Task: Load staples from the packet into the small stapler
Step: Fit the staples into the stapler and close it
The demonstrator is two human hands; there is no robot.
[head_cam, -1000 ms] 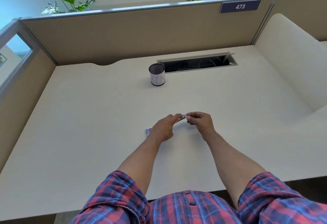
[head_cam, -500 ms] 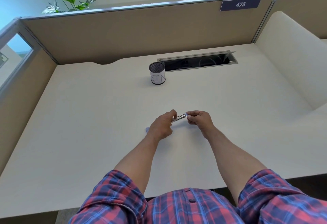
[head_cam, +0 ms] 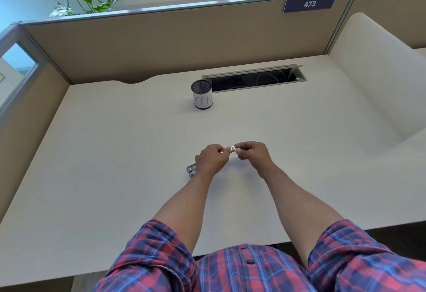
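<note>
Both hands pinched one small metallic item above the desk (head_cam: 138, 153): left hand (head_cam: 211, 159) and right hand (head_cam: 252, 154) at opposite ends; stapler, strip, or packet (head_cam: 231, 149) could not be told. A stapler-like object (head_cam: 191, 170) lay beside the left wrist. Seating the strip likely required steady, aligned ends.

small stapler (head_cam: 231, 149): silvery, tiny, held off the desk between both hands, roughly level, mostly hidden by fingers; open or closed can't tell. staple packet (head_cam: 191, 171): small bluish-white box flat on the desk, half hidden behind the left wrist.
</note>
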